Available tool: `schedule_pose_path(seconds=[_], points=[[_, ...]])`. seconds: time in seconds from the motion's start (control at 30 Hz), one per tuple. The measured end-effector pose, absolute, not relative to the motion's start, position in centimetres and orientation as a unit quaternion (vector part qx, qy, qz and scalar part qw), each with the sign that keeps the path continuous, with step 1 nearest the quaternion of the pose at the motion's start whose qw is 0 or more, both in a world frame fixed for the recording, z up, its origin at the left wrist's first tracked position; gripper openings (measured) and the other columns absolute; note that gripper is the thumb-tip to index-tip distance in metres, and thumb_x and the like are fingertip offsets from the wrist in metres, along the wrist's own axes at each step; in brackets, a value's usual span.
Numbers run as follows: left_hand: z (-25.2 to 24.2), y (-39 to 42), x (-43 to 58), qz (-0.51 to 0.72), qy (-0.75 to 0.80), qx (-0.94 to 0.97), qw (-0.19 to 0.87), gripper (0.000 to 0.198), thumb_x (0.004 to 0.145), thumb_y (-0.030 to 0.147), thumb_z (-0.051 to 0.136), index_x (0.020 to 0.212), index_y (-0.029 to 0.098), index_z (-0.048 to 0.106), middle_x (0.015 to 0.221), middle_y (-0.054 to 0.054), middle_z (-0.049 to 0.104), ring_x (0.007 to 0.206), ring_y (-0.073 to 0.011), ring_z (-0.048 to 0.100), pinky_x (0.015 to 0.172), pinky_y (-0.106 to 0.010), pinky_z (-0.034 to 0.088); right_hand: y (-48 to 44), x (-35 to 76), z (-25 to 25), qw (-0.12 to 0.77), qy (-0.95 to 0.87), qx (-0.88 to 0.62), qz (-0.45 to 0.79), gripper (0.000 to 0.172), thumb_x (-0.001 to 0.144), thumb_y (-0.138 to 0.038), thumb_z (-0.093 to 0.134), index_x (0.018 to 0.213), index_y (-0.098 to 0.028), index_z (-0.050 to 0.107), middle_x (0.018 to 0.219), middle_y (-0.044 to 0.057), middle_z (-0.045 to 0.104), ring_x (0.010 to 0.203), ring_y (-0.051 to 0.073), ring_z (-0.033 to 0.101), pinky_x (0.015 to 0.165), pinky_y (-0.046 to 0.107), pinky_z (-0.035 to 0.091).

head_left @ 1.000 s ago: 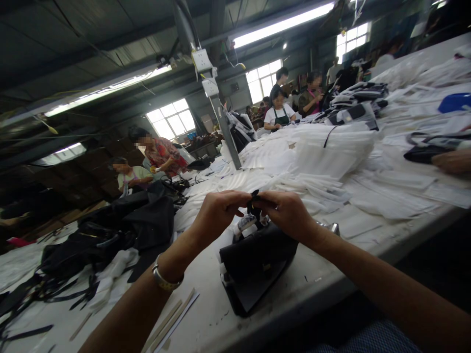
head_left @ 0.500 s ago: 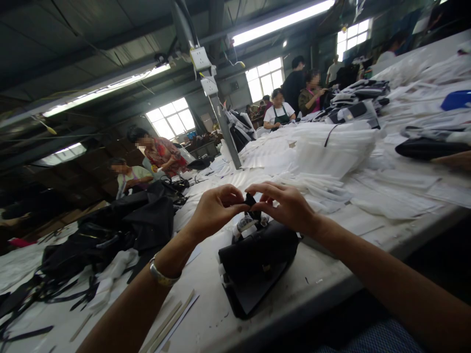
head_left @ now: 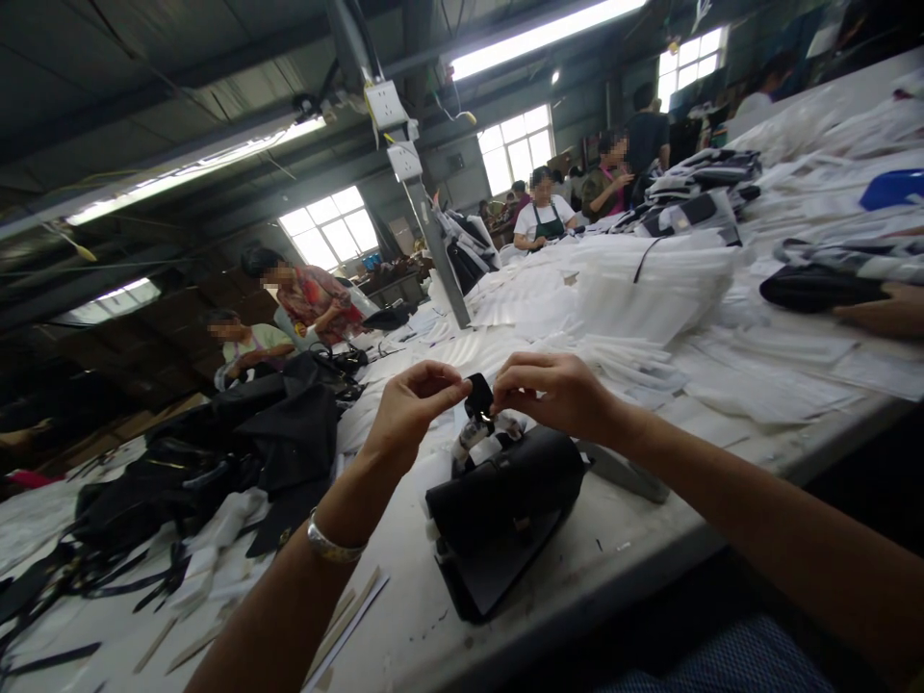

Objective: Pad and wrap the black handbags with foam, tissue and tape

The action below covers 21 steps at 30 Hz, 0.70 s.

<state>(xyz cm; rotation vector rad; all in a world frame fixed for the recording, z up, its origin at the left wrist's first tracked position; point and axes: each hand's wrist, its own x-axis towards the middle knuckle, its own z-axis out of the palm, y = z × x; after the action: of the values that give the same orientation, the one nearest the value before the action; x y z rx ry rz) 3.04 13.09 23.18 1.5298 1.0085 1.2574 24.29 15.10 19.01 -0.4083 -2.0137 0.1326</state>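
A small black handbag with a front flap stands on the white table in front of me. Above its top edge rises a small black tag, upright, with a glint of metal at its lower end. My left hand pinches the tag's left edge between thumb and fingertips. At its lower right edge, the fingers of my right hand are closed on the tag; their exact hold is partly hidden. Just below the hands, the bag's handle is wrapped in pale, see-through material.
Black bags and straps lie heaped at the left. White foam sheets cover the table behind. Thin strips lie at front left. At the right edge a co-worker's hand touches a black item. A post rises behind.
The black tag, bunched between my fingertips before, now stands flat and more visible. My hands have drawn slightly apart at the fingertips. The bag has stayed in place.
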Motion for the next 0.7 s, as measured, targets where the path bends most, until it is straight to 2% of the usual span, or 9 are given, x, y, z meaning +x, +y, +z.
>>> schedule_pose_path(seconds=[0.23,0.33,0.43,0.6,0.7], points=[[21.7,13.3,4.0,0.596,0.385,0.456,0.536,0.035,0.055,0.021,0.092,0.078,0.017,0.066,0.072,0.004,0.069,0.067,-0.0061,0.064,0.063,-0.013,0.047,14.2,23.4,16.0,0.498,-0.847,-0.183,-0.040,0.014,0.092,-0.014,0.058,0.089,-0.022,0.069,0.084,0.001,0.071,0.070,0.012,0.066,0.063,0.023,0.046],[21.6,13.0,4.3,0.587,0.404,0.484,0.508,0.032,0.060,0.025,0.090,0.080,0.017,0.066,0.072,0.003,0.069,0.065,-0.0062,0.062,0.060,-0.014,0.047,13.7,23.0,16.0,0.559,-0.799,-0.219,-0.007,0.007,0.091,-0.022,0.064,0.098,-0.023,0.066,0.085,0.001,0.071,0.071,0.013,0.066,0.066,0.024,0.049],[21.8,12.7,4.3,0.569,0.427,0.529,0.464,0.028,0.065,0.028,0.088,0.081,0.018,0.067,0.070,0.004,0.067,0.064,-0.0070,0.062,0.058,-0.015,0.047,13.3,22.8,16.8,0.592,-0.748,-0.296,0.049,0.021,0.088,-0.030,0.070,0.106,-0.022,0.064,0.088,0.001,0.071,0.068,0.013,0.065,0.067,0.025,0.051],[21.9,12.8,4.2,0.559,0.422,0.560,0.443,0.027,0.066,0.029,0.086,0.081,0.017,0.067,0.073,0.002,0.068,0.065,-0.0085,0.063,0.058,-0.017,0.048,13.0,22.7,18.4,0.552,-0.760,-0.319,0.128,0.008,0.084,-0.021,0.073,0.092,-0.023,0.071,0.090,0.000,0.065,0.066,0.010,0.060,0.060,0.022,0.049],[21.7,12.9,4.4,0.563,0.418,0.575,0.422,0.026,0.066,0.028,0.086,0.079,0.017,0.067,0.071,0.002,0.068,0.063,-0.0085,0.062,0.056,-0.017,0.048,12.7,22.5,18.6,0.554,-0.778,-0.258,0.144,0.005,0.084,-0.017,0.071,0.086,-0.021,0.071,0.087,0.000,0.062,0.073,0.011,0.060,0.065,0.022,0.049]])
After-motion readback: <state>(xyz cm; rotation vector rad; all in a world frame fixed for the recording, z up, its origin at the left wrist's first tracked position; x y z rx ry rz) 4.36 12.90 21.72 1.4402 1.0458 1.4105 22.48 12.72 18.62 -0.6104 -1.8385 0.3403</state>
